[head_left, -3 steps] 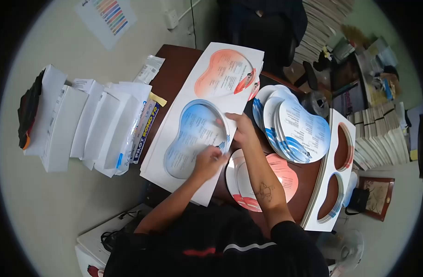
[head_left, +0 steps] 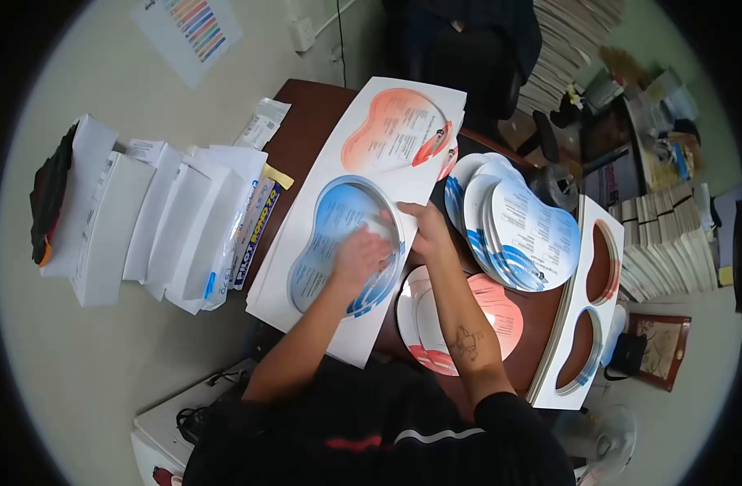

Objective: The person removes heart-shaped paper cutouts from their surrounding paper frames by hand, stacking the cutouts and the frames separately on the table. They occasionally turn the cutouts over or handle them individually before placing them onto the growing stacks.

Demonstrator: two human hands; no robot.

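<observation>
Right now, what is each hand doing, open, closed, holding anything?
Left hand: pressed on the blue die-cut paper shape in the white printed sheet; grip cannot be told.
Right hand: resting at that sheet's right edge; grip cannot be told.

Left hand: motion-blurred over blue cutout; finger positions indeterminate, grip unclear.
Print on blue cutout and red cutout: too small to read.
Desk near edge: hidden by arms, torso.
Red stack: partly covered by right forearm.
Frame corners: black vignette.
</observation>
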